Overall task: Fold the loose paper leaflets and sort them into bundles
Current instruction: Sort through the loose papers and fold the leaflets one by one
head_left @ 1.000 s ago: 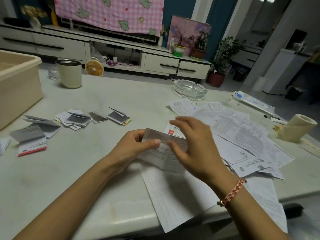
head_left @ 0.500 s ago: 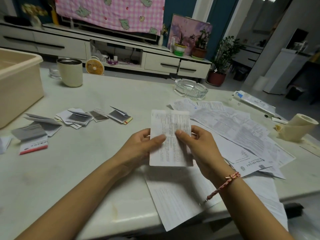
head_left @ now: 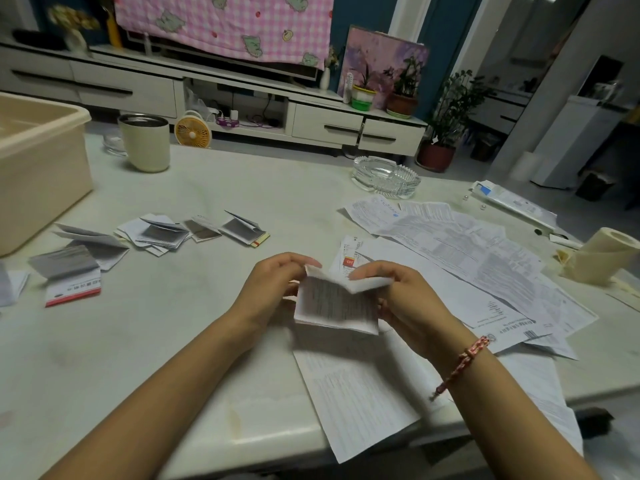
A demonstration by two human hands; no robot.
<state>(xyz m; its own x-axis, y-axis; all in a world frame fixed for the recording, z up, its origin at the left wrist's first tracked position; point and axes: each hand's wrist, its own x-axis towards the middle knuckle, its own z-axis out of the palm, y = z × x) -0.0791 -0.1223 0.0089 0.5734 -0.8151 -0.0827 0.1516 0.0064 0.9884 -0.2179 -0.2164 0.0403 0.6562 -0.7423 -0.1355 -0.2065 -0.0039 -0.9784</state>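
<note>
No text, number or brand name is legible anywhere in the view. Print is present but unreadable on these items:

- White folded paper leaflet [head_left: 334, 303], gripped by the left hand [head_left: 273, 289] and the right hand [head_left: 405, 299]: dense grey lines, blurred
- Loose white printed sheets [head_left: 485, 265] on the table: fine text too small to read; the near sheet carries a barcode [head_left: 531, 334] and a round emblem [head_left: 491, 338]
- Narrow white slip [head_left: 353, 251]: red square mark [head_left: 348, 263], characters unclear
- Red-edged white folded leaflet [head_left: 74, 292]: one line of characters, not resolvable
- Flat white packet with a blue label [head_left: 512, 202]: wording indistinct
</note>
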